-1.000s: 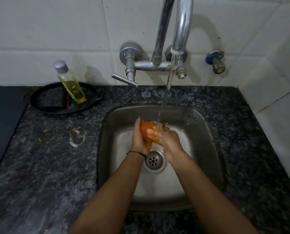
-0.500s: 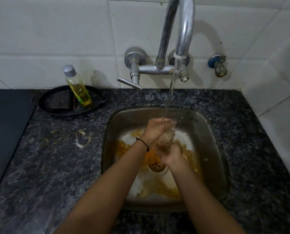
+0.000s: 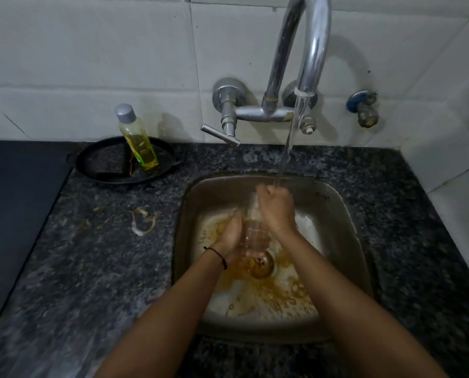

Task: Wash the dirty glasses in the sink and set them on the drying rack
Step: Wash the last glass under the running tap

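Observation:
A clear drinking glass [image 3: 254, 233] stands roughly upright over the steel sink [image 3: 189, 241], held between both hands. My left hand [image 3: 232, 236] cups its lower left side and base. My right hand [image 3: 275, 211] wraps the upper part near the rim. Water runs from the tap [image 3: 309, 50] onto my right hand and the glass rim. Orange liquid is spread across the sink floor around the drain [image 3: 263, 264]. No drying rack is in view.
A bottle of yellow dish liquid [image 3: 139, 140] stands in a black pan [image 3: 91, 162] with a scrubber, back left on the granite counter [image 3: 91, 268]. A wet ring mark [image 3: 143, 221] lies left of the sink. A dark surface [image 3: 15, 214] borders the left edge.
The glass held orange liquid a second ago; that liquid now lies poured over the sink floor. The glass is now clear, and both hands have shifted their hold on it under the stream.

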